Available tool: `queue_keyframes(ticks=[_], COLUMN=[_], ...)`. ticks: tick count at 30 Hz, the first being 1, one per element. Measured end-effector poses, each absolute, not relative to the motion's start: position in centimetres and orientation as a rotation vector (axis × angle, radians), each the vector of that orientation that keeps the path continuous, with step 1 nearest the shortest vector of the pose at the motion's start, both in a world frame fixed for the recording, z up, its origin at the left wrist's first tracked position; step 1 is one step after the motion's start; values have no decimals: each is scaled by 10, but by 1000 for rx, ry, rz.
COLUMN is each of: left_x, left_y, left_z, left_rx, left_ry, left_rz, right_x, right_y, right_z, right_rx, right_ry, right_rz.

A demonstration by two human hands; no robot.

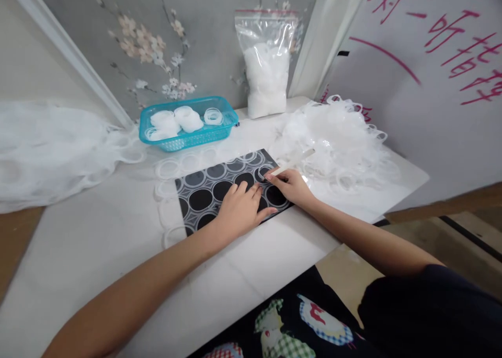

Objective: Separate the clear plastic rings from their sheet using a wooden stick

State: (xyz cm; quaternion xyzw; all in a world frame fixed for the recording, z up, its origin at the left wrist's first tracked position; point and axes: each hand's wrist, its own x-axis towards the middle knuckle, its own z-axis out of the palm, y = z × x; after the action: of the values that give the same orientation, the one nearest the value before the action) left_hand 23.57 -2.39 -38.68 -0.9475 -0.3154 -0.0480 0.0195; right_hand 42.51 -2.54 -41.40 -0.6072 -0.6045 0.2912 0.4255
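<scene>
Grasping one white stick in the right hand, near one black mat, pointed lower-left, long axis slanting; touching one ring sheet with the unclenched left hand.

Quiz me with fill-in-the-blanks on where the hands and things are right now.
The white stick is held in the ____ hand.
The board beneath the left hand is coloured ____.
In this view, the blue basket stands to the ____ of the clear bag.
Inside the basket are white, round ____.

right; black; left; rings
</scene>
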Motion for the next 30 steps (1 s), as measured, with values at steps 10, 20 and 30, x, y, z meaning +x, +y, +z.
queue_keyframes(ticks=[10, 20, 30], left_x=[236, 234, 226], left_y=[-23, -23, -12], left_z=[-387, -386, -370], left_rx=[-2974, -3057, -3209], left_ry=[-1023, -1017, -953], left_rz=[-82, -171, -178], right_x=[426, 410, 468], right_y=[-24, -43, 60], right_z=[-414, -414, -349], right_rx=[-1499, -1608, -1707], right_ry=[-1551, -2039, -1207], right_rz=[750, 66, 227])
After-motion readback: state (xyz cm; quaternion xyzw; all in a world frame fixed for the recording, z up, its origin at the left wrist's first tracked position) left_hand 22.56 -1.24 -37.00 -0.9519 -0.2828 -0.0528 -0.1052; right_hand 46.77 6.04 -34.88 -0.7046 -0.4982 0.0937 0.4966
